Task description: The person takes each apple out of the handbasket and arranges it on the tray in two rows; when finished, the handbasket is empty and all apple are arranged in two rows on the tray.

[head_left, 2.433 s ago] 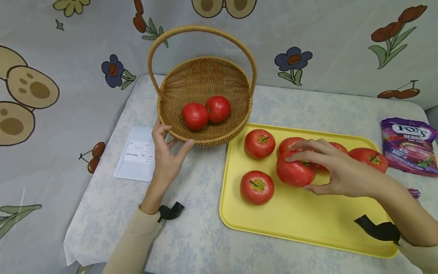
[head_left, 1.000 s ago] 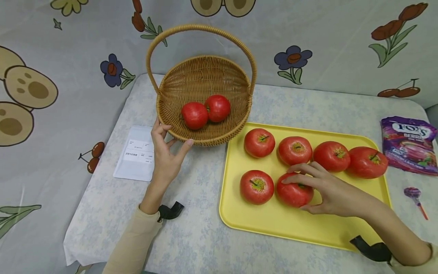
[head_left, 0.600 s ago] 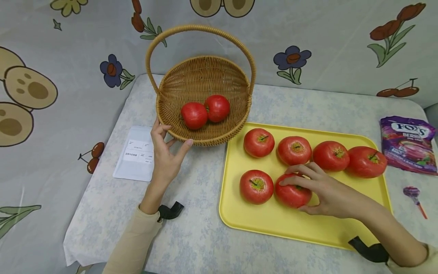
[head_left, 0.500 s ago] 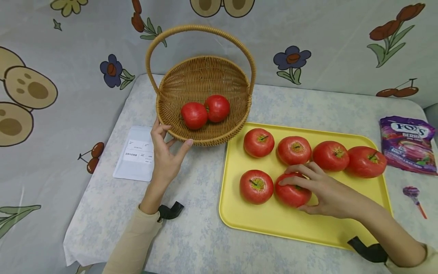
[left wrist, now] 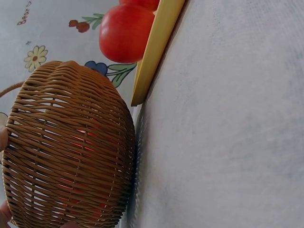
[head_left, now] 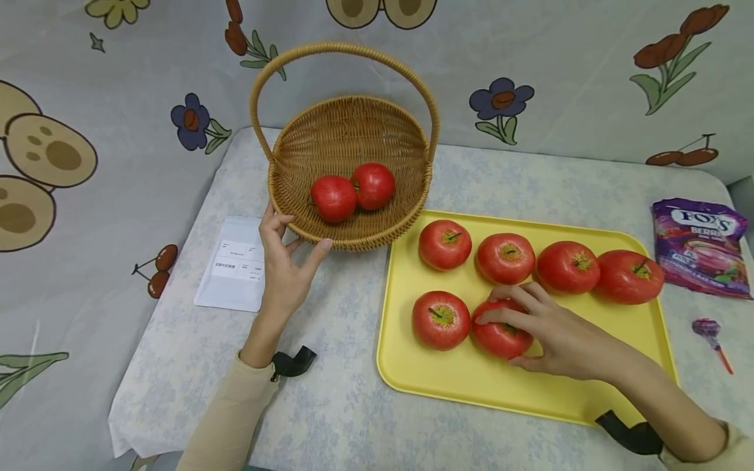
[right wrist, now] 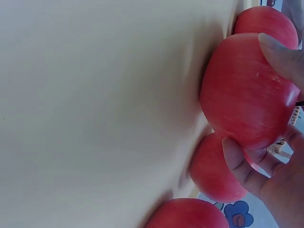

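Note:
My right hand (head_left: 554, 330) grips a red apple (head_left: 499, 341) on the yellow tray (head_left: 448, 383), thumb on the near side and fingers over the far side. In the right wrist view, that apple (right wrist: 247, 90) sits between thumb and fingers, low against the tray. It stands right beside another apple (head_left: 441, 320) in the front row. With thumb and fingers at the near left rim, my left hand (head_left: 285, 278) holds a wicker basket (head_left: 353, 124). Two apples (head_left: 334, 199) lie inside the basket, and its woven side (left wrist: 71, 142) fills much of the left wrist view.
Along the tray's back edge sits a row of several apples (head_left: 505, 258). To the right lie a purple candy bag (head_left: 700, 252) and a lollipop (head_left: 709, 333). A pale packet (head_left: 231, 265) rests left of the basket, and a patterned cloth (head_left: 577, 85) hangs behind the table.
My right hand has lowered the held apple from above the back row onto the tray's front row, then shifted it slightly left toward its neighbour. The left hand and basket stay put.

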`<act>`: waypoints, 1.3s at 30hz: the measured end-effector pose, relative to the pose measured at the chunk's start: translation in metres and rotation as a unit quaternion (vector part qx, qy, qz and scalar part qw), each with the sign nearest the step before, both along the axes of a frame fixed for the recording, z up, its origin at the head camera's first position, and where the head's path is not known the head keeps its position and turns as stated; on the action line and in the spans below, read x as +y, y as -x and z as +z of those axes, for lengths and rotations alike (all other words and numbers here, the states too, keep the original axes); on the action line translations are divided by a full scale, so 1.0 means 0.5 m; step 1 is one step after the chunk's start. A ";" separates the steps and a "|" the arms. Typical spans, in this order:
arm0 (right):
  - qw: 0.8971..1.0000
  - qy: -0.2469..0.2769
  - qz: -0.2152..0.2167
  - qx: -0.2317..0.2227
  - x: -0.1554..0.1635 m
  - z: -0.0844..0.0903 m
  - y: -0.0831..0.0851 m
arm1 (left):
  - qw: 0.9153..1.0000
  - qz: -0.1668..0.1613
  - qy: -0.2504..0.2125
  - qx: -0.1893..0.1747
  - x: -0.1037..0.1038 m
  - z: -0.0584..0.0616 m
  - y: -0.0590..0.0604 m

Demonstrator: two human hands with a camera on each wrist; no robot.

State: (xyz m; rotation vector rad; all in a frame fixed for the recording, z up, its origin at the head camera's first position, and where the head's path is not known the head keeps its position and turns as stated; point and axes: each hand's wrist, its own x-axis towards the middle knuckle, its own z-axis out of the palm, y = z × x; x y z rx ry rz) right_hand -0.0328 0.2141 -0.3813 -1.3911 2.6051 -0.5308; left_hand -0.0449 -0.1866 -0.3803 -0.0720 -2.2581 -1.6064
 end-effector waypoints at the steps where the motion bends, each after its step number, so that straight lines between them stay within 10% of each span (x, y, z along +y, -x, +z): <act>1: 1.000 0.000 0.000 0.004 0.000 -0.001 0.001 | 1.000 0.001 0.000 0.000 0.000 0.000 0.000; 20: 0.999 -0.005 -0.008 0.032 0.001 -0.010 -0.006 | 1.000 -0.003 0.002 -0.001 0.001 0.001 0.001; 27: 0.998 -0.036 -0.038 0.028 0.009 0.041 -0.015 | 1.000 -0.011 -0.003 0.005 0.003 0.002 0.001; 39: 0.994 0.086 0.007 0.060 -0.103 0.151 0.107 | 1.000 -0.001 -0.001 -0.003 0.002 0.007 -0.004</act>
